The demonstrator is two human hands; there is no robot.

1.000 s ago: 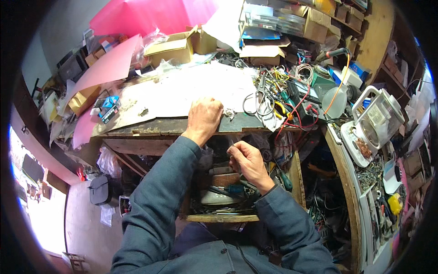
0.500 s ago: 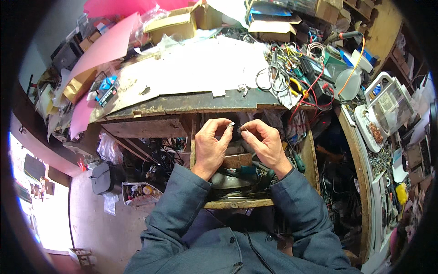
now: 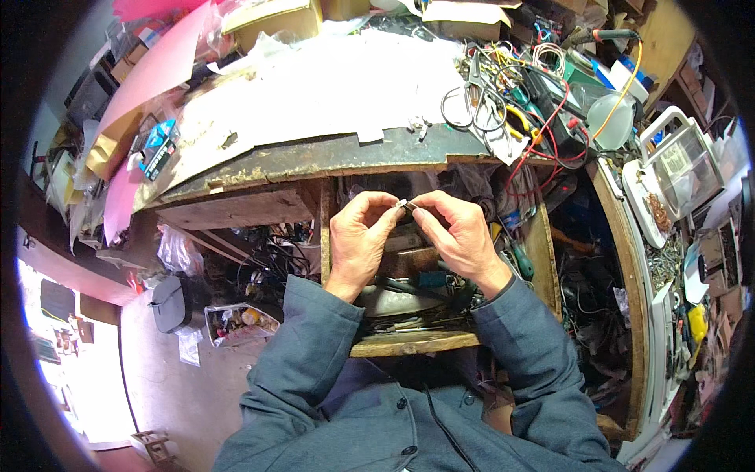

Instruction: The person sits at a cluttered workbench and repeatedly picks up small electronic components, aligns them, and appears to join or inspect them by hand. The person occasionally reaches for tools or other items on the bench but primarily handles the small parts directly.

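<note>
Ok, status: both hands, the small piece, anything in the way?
Left hand pinching small pale piece. Right hand close beside it, grip unclear. Both above cluttered open drawer; no obstruction seen between hands.

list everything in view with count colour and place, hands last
small piece: 1, whitish, between the fingertips
workbench: 1, dark edge, behind the hands
sheet: 1, white, on the bench
scissors: 1, dark, bench's right
pliers: 1, yellow, beside scissors
cardboard boxes: at least 2, brown, bench's back
drawer: 1, wooden brown, open below the hands
plastic bag: 1, clear, under bench's left
container: 1, black, floor at left
small clutter: uncountable, mixed colours, drawer and right side
sleeves: 2, blue-grey, lower picture
left hand: 1, bare, pinching the small piece
right hand: 1, bare, fingertips at that piece, grip unclear
</note>
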